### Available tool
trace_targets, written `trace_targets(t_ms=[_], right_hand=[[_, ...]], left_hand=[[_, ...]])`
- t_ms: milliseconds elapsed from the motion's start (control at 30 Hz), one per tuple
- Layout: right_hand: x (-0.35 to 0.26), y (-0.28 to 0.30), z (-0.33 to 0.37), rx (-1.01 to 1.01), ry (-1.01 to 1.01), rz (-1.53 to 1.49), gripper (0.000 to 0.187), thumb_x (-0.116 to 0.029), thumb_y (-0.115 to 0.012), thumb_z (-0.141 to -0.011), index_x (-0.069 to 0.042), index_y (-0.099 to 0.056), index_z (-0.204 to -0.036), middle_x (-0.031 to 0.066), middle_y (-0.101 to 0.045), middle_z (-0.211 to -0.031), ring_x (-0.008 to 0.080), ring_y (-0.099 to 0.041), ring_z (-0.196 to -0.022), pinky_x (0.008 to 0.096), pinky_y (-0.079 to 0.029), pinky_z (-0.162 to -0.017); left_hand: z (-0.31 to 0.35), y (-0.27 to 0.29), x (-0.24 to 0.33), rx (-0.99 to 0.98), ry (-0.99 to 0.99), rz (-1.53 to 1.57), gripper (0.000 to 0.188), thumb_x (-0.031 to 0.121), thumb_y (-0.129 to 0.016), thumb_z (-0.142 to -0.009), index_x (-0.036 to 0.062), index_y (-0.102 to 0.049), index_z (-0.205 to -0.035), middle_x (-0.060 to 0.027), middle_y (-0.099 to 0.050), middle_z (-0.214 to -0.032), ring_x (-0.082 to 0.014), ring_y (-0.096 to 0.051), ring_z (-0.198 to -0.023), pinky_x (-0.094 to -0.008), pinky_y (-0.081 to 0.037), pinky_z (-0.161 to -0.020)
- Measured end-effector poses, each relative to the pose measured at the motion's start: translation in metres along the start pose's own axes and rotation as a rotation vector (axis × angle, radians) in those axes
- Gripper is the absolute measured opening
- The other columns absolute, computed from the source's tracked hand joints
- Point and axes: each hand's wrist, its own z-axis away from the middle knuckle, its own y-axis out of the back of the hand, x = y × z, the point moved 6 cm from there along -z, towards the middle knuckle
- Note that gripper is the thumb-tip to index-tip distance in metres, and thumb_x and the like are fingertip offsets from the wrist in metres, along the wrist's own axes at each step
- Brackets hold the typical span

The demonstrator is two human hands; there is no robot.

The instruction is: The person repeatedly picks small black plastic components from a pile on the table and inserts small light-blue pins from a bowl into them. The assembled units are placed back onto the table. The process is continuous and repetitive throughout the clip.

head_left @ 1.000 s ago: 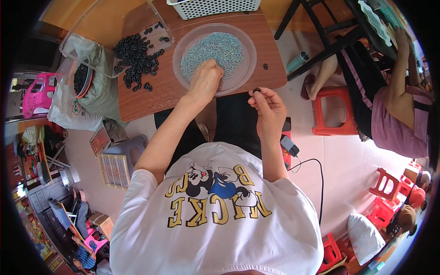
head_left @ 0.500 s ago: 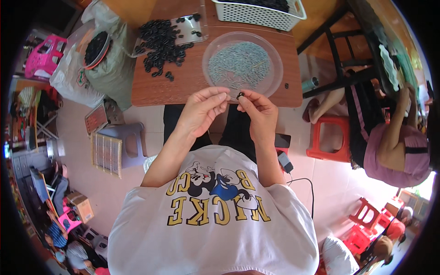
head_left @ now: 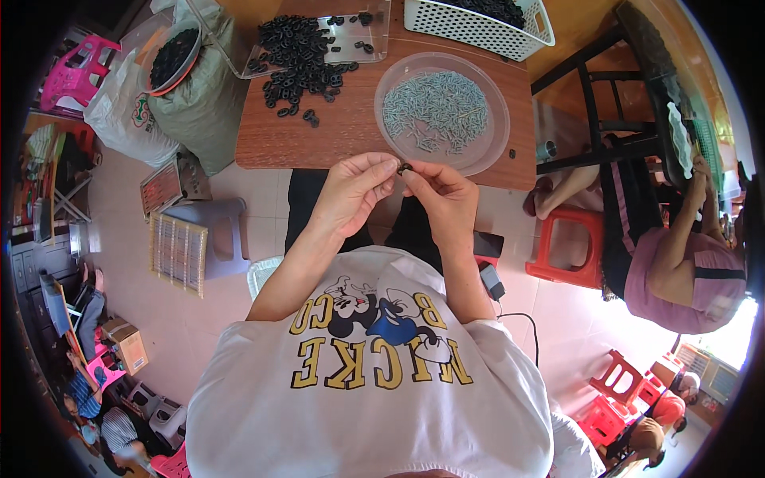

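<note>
My left hand (head_left: pixel 358 185) and my right hand (head_left: pixel 445 196) meet just off the near edge of the brown table (head_left: pixel 319 147). Between thumb and forefinger, my right hand pinches a small black oval piece (head_left: pixel 405 168). The left thumb and forefinger are pressed together against that piece; whatever they hold is too small to make out. Beyond the hands stands a clear round bowl (head_left: pixel 501 131) with many small silvery-blue screws (head_left: pixel 438 107) in it. A pile of similar black oval pieces (head_left: pixel 295 52) lies farther left, partly on a clear tray (head_left: pixel 378 33).
A white perforated basket (head_left: pixel 478 30) of black pieces stands at the table's far edge. Left of the table are sacks (head_left: pixel 199 111) and a grey stool (head_left: pixel 227 239). A red stool (head_left: pixel 567 247) and a seated person (head_left: pixel 677 271) are at the right.
My hands have come together, and the black piece in my right fingers now touches the left fingertips. The whole view has shifted slightly, the table's contents appearing farther right and up.
</note>
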Motion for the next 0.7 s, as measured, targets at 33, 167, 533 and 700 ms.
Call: trace_targets(t_ms=[33, 167, 533, 700], right_hand=[[-0.001, 0.000, 0.000, -0.002, -0.001, -0.005, 0.018, 0.000, -0.065, -0.081, 0.005, -0.065, -0.098, 0.0071, -0.067, -0.087, 0.0084, -0.061, -0.071, 0.0190, -0.049, -0.064], [-0.003, 0.001, 0.003, 0.008, 0.004, 0.034, 0.017, -0.001, -0.065, -0.081, 0.005, -0.066, -0.097, 0.0065, -0.067, -0.086, 0.0078, -0.061, -0.069, 0.0185, -0.049, -0.062], [0.002, 0.004, 0.005, 0.063, 0.044, 0.169, 0.015, -0.004, -0.067, -0.080, 0.004, -0.067, -0.093, 0.0057, -0.067, -0.077, 0.0063, -0.060, -0.065, 0.0183, -0.046, -0.058], [0.007, 0.001, -0.001, 0.063, -0.003, 0.203, 0.015, -0.004, -0.067, -0.080, 0.004, -0.067, -0.093, 0.0059, -0.067, -0.077, 0.0072, -0.061, -0.065, 0.0192, -0.047, -0.058]], left_hand=[[0.000, 0.000, 0.000, -0.006, -0.002, -0.013, 0.012, 0.008, -0.059, -0.088, -0.0017, -0.063, -0.093, -0.0047, -0.063, -0.081, -0.0102, -0.055, -0.068, -0.0237, -0.048, -0.066], [0.001, 0.001, 0.000, 0.017, -0.023, -0.087, 0.011, 0.007, -0.060, -0.087, -0.0017, -0.064, -0.092, -0.0042, -0.063, -0.080, -0.0094, -0.055, -0.068, -0.0223, -0.047, -0.065], [-0.001, 0.003, -0.002, 0.015, -0.100, -0.238, 0.009, 0.006, -0.064, -0.084, 0.0005, -0.066, -0.090, -0.0028, -0.063, -0.080, -0.0071, -0.055, -0.069, -0.0191, -0.046, -0.063], [-0.005, 0.012, -0.001, 0.036, -0.087, -0.252, 0.011, 0.006, -0.065, -0.083, 0.0007, -0.066, -0.092, -0.0037, -0.064, -0.081, -0.0076, -0.057, -0.069, -0.0195, -0.046, -0.064]])
